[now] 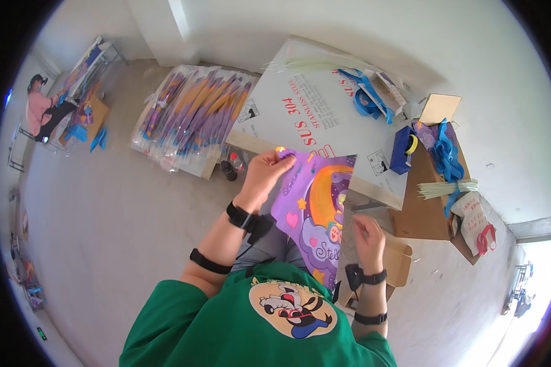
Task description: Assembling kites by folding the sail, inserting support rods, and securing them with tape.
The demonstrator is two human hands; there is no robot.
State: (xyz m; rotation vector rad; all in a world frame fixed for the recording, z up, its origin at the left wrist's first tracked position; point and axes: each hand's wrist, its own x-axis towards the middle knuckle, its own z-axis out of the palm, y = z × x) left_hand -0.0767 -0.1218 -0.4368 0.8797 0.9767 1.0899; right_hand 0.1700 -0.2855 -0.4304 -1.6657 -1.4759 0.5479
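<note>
A purple printed cloth sheet [297, 211] with an orange crescent moon, stars and hearts hangs before my lap. My left hand [264, 174] pinches its upper left corner between thumb and fingers. Just off the sheet's right edge is my right hand [368, 240], its fingers curled together. Whatever it holds, if anything, is too small to make out. Black straps with small devices sit on both my wrists. Beyond the sheet stands a table [275, 98] topped with white printed film.
Bagged purple-and-orange goods [193, 113] lie on a low stand at left. Blue ribbon [366, 101], a blue tape dispenser [401, 150] and a cardboard box [428, 208] with pale sticks [448, 188] are at right. Bottles [228, 170] stand on the floor. Another person [40, 110] sits far left.
</note>
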